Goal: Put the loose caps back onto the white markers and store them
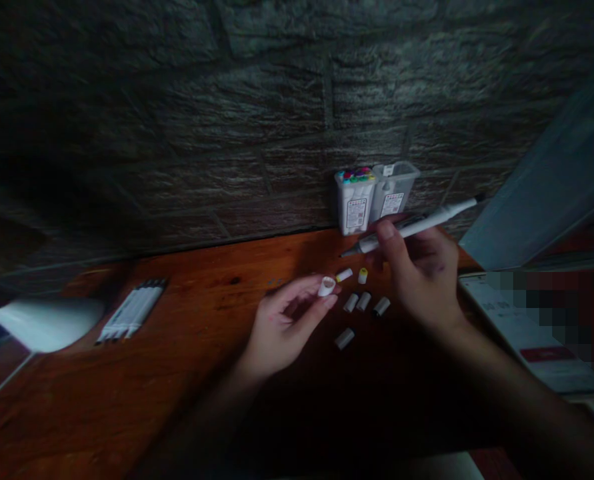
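Note:
My right hand (pixel 421 273) is closed around a white marker pen (pixel 427 223), held slanted with its dark tip pointing down-left over the wooden table (pixel 187 373). My left hand (pixel 284 320) pinches a small white marker cap (pixel 326 286) between thumb and fingertips, palm up. Several loose caps (pixel 363 301) lie on the table between and below the two hands.
A clear marker box (pixel 355 200) with coloured marker ends and an empty-looking second box (pixel 395 190) stand against the dark stone wall. A row of white markers (pixel 131 310) lies at the left beside a white object (pixel 47 323). Printed sheets (pixel 531 333) lie at the right.

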`<state>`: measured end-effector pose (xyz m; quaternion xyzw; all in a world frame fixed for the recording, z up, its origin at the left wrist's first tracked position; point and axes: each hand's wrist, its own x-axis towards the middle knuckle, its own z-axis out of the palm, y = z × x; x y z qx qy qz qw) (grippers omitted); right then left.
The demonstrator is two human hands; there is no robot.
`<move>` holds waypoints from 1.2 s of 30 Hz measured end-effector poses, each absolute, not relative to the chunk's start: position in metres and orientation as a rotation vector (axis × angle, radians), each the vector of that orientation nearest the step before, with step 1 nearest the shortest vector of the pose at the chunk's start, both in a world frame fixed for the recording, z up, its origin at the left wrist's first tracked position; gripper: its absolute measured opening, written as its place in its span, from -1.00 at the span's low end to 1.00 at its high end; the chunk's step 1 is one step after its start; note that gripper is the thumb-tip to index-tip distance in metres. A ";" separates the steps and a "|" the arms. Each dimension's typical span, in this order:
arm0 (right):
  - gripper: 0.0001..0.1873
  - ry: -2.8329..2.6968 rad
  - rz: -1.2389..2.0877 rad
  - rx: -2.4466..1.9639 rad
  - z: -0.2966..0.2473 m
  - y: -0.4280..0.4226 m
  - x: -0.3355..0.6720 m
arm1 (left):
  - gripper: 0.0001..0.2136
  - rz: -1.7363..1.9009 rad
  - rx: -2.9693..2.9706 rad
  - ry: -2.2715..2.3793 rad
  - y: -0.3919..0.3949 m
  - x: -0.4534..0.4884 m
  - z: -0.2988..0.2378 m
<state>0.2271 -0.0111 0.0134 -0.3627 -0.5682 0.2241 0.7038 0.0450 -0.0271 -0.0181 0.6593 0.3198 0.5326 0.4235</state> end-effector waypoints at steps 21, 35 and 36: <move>-0.83 -1.392 0.079 -1.007 0.004 0.002 0.250 | -0.81 1.323 1.668 0.871 -0.028 0.045 -0.019; -0.97 -1.446 0.214 -0.832 0.014 -0.019 0.231 | -0.83 1.315 1.618 0.838 -0.028 0.045 -0.013; -0.96 -1.463 0.208 -0.816 0.015 -0.021 0.230 | -0.83 1.314 1.621 0.856 -0.027 0.046 -0.013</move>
